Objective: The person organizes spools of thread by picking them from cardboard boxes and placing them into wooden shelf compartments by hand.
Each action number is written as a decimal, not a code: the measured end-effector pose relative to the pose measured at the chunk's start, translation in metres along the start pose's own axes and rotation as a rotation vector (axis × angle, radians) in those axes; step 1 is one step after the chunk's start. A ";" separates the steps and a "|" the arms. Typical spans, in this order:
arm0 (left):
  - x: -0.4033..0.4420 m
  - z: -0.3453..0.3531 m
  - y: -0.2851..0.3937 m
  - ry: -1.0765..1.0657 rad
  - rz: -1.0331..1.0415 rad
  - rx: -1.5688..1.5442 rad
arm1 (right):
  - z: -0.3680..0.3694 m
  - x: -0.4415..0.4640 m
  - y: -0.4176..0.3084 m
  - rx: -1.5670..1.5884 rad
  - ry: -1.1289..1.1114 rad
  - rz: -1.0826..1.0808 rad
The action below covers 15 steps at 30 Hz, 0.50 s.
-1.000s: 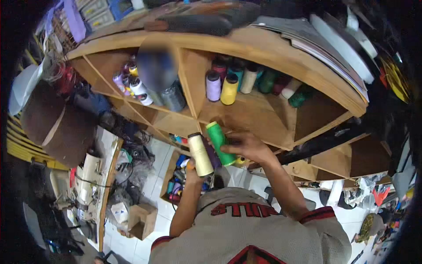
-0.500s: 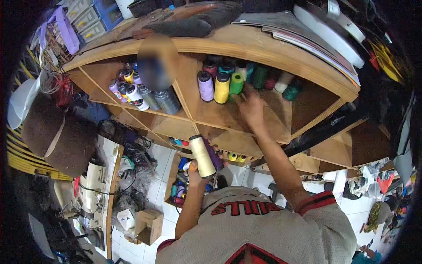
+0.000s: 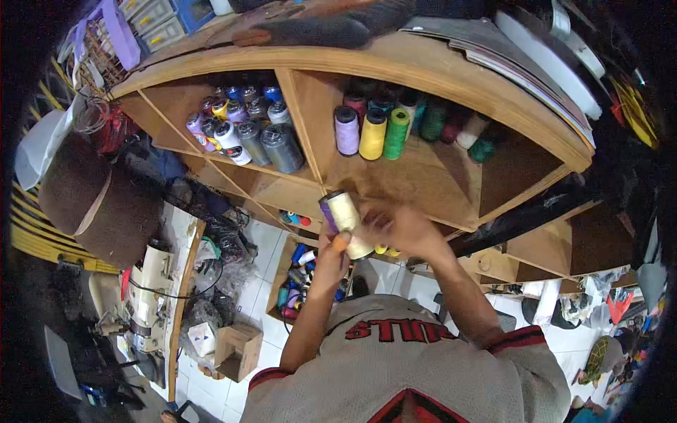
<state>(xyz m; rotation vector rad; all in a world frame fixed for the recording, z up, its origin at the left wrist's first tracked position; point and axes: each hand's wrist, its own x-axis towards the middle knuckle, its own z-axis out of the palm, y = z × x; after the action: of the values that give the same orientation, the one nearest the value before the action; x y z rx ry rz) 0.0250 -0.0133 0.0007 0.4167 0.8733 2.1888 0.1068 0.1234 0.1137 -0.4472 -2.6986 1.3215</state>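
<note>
My left hand [image 3: 333, 257] is wrapped round a cream thread cone [image 3: 344, 211], with a purple cone [image 3: 326, 210] held beside it. Close to the cream cone's right side is my right hand [image 3: 405, 231], its fingers smeared by motion. Beyond my hands, in the right shelf compartment, a green cone [image 3: 396, 134] stands beside a yellow cone [image 3: 372, 134] and a lilac cone [image 3: 346, 131]. More cones in dark green, red and white sit behind and to the right.
The wooden shelf [image 3: 310, 127] has a left compartment with several grey, white and purple cones. Below stands a box of spools [image 3: 285, 271] on the tiled floor. A sewing machine [image 3: 149, 285] is at the left, with an open carton [image 3: 238, 350] nearby.
The green cone went from my right hand onto the shelf beside the yellow one. My right hand has come back from the shelf to the cream cone, which is now higher and further right.
</note>
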 end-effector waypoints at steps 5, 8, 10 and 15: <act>0.008 -0.002 0.004 0.050 0.069 -0.097 | 0.023 0.015 0.045 0.285 -0.072 -0.072; 0.006 -0.004 0.017 0.220 0.080 -0.057 | 0.015 0.034 0.027 0.407 0.124 0.051; 0.006 0.004 0.024 0.338 0.202 0.149 | 0.034 0.061 0.039 0.213 0.363 -0.049; 0.002 -0.002 0.026 0.388 0.301 0.184 | 0.071 0.102 0.049 0.177 0.644 -0.207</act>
<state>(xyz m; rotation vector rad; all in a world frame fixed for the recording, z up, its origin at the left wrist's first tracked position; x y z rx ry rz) 0.0092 -0.0262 0.0178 0.2207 1.2993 2.5240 0.0052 0.1292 0.0278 -0.4596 -2.0232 1.1046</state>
